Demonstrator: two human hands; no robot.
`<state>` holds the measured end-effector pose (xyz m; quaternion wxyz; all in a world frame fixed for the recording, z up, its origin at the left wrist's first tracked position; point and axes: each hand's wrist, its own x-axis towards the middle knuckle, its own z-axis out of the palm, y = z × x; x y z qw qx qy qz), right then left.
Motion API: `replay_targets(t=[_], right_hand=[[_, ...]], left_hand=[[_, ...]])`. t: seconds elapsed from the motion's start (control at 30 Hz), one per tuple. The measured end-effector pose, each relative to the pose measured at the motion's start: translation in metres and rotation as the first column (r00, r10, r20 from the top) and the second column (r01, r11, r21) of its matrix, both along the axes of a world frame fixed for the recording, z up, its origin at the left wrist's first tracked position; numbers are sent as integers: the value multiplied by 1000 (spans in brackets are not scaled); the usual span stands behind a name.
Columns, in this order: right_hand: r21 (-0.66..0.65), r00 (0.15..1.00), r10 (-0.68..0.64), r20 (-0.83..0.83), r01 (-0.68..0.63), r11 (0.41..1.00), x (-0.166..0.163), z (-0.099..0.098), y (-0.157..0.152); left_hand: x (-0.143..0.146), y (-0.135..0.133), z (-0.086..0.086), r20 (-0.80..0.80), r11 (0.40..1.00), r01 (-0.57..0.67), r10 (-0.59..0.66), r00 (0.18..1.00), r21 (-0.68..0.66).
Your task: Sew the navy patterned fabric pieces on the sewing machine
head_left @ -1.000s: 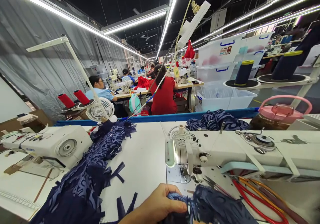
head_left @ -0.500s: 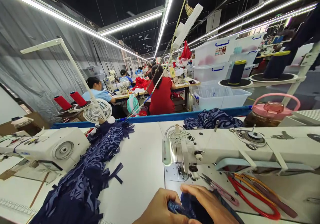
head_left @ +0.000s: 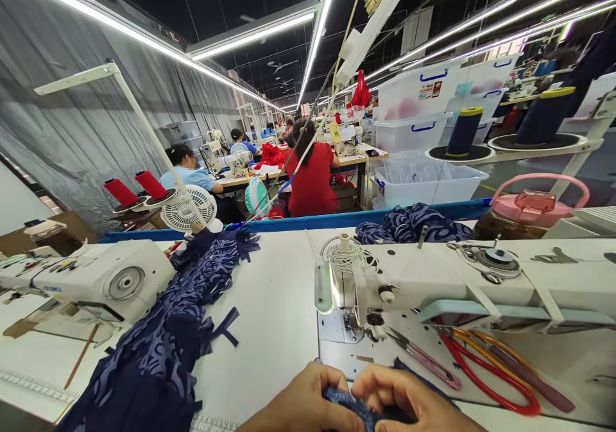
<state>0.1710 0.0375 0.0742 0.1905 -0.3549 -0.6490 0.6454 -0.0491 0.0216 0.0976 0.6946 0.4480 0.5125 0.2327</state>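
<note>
At the bottom edge my left hand [head_left: 301,403] and my right hand [head_left: 409,400] pinch a small piece of navy patterned fabric [head_left: 353,407] between the fingertips, close together. They sit on the white table just in front of the white sewing machine [head_left: 433,281], below its needle area [head_left: 359,323]. A long pile of the same navy patterned fabric [head_left: 168,336] runs along the table to the left of my hands.
Pink thread snips [head_left: 423,361] and red-handled scissors [head_left: 491,371] lie under the machine arm. A second sewing machine [head_left: 96,278], a small fan [head_left: 187,210], navy thread cones [head_left: 464,130], a pink jug [head_left: 529,210]. Other people sew at tables beyond.
The bulk of the navy piece has dropped out of view. My right hand came in and now both hands pinch its small edge nearer the table's front.
</note>
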Motion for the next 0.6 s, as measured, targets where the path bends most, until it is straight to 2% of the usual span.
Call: replay_targets(t=[0.1, 0.23, 0.3, 0.43, 0.6], right_hand=[[-19, 1000, 12, -26, -12, 1000, 3, 6, 1], [-44, 997, 67, -49, -69, 997, 3, 19, 3], [-46, 999, 42, -24, -43, 998, 0, 22, 3], [-57, 999, -40, -33, 38, 998, -7, 18, 2], [-81, 997, -45, -59, 41, 996, -7, 8, -1]], left_hand=[[0, 0, 0, 13, 999, -23, 23, 1000, -25], [-2, -1, 0, -67, 999, -54, 53, 996, -3], [-1, -1, -1, -74, 999, -34, 35, 997, 14], [4, -3, -4, -51, 999, 6, -3, 999, 46], [9, -10, -20, -52, 992, 8, -1, 999, 124]])
